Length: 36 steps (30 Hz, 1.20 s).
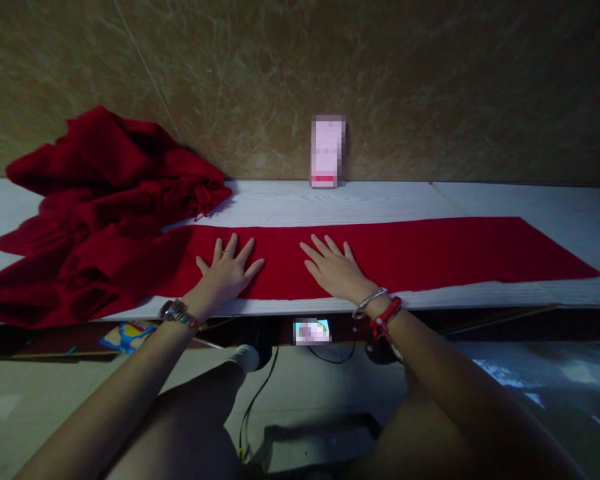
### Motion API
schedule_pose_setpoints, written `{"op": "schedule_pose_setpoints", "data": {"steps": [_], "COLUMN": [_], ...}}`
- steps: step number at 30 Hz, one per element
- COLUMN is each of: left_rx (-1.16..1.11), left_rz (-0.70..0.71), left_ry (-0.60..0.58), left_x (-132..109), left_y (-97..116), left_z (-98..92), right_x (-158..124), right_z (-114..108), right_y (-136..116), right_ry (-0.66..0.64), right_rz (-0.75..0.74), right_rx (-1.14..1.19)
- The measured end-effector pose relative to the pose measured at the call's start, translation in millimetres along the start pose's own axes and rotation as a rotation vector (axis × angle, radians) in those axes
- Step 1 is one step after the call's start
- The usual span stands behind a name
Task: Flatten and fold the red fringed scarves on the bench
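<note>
A long red cloth (430, 253), which looks like a scarf, lies flat across the white wooden tabletop (380, 200). Its right end tapers to a slanted point, and its left part runs into a heap of crumpled red fabric (105, 180) with some fringe showing. My left hand (229, 270) rests palm down on the flat stretch, fingers spread, close to the heap. To its right, my right hand (337, 267) is also laid flat on the cloth with fingers apart. Neither hand grips anything.
Against the marbled wall (405, 87) stands a pale pink upright object (326, 152), blurred out. Below the table's front edge are a lit, blurred screen (311, 331), a blue and yellow packet (129, 337) and a dark cable (260, 393) hanging to the floor.
</note>
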<state>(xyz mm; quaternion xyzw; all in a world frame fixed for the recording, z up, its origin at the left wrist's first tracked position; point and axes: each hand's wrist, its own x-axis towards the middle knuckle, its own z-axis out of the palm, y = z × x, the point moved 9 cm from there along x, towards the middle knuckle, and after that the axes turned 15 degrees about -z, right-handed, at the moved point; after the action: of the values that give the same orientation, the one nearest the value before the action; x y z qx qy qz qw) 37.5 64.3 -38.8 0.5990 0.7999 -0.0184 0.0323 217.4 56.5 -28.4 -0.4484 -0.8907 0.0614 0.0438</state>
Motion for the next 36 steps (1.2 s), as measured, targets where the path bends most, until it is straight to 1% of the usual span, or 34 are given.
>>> {"op": "schedule_pose_setpoints", "data": {"steps": [4,7,10,12,14,15,16,17,18,19,20,21,23,25,26,28,30,33,36], "left_rx": [-0.001,0.01,0.048,0.076,0.097,0.107,0.116,0.123,0.124,0.118,0.106,0.091,0.069,0.067,0.07,0.066,0.043,-0.003,-0.027], "left_rz": [-0.064,-0.088,-0.109,-0.21,-0.349,-0.378,-0.35,-0.28,-0.18,-0.065,0.046,0.138,0.257,0.289,0.274,0.226,0.17,0.06,-0.008], "left_ry": [0.007,0.016,-0.038,-0.101,-0.139,-0.137,-0.112,-0.068,-0.009,0.049,0.082,0.087,0.033,-0.036,-0.055,-0.082,-0.086,-0.047,-0.032], "left_x": [0.5,3.3,5.8,4.0,-3.0,-7.2,-10.8,-13.9,-17.1,-20.8,-24.9,-28.5,-32.7,-32.9,-31.4,-27.0,-21.3,-11.3,-5.1], "left_y": [-16.7,-28.6,-35.2,-41.3,-46.3,-43.9,-36.0,-24.0,-8.8,7.6,23.2,36.5,55.0,62.2,61.6,55.8,46.2,27.3,13.3], "left_z": [-1.9,-2.5,-0.3,-1.9,-9.1,-14.2,-19.9,-25.5,-30.6,-33.6,-33.2,-29.4,-16.1,-3.6,-0.1,3.6,3.7,0.4,0.4], "right_x": [-26.0,-47.2,-67.0,-76.6,-81.0,-80.8,-78.9,-75.4,-70.6,-64.9,-58.8,-52.9,-43.3,-38.6,-38.1,-40.4,-46.5,-61.9,-80.7], "right_z": [-2.6,-7.3,-11.8,-14.2,-17.2,-18.9,-20.3,-21.2,-21.5,-21.0,-19.7,-17.4,-11.5,-6.9,-5.9,-6.4,-8.3,-13.1,-17.8], "right_y": [46.7,82.6,112.4,125.9,131.4,130.3,126.6,120.2,111.5,100.9,89.3,77.6,57.8,49.4,50.6,63.5,84.7,120.1,150.8], "right_ry": [-0.053,-0.033,-0.01,0.002,0.03,0.051,0.072,0.091,0.104,0.111,0.111,0.1,0.065,0.039,0.034,0.034,0.029,0.034,0.093], "right_rz": [0.14,0.246,0.346,0.405,0.442,0.447,0.44,0.42,0.387,0.342,0.288,0.229,0.114,0.038,0.025,0.051,0.121,0.247,0.349], "right_rx": [-0.017,-0.025,-0.029,-0.03,-0.038,-0.043,-0.046,-0.045,-0.042,-0.037,-0.031,-0.025,-0.018,-0.016,-0.017,-0.022,-0.026,-0.037,-0.053]}}
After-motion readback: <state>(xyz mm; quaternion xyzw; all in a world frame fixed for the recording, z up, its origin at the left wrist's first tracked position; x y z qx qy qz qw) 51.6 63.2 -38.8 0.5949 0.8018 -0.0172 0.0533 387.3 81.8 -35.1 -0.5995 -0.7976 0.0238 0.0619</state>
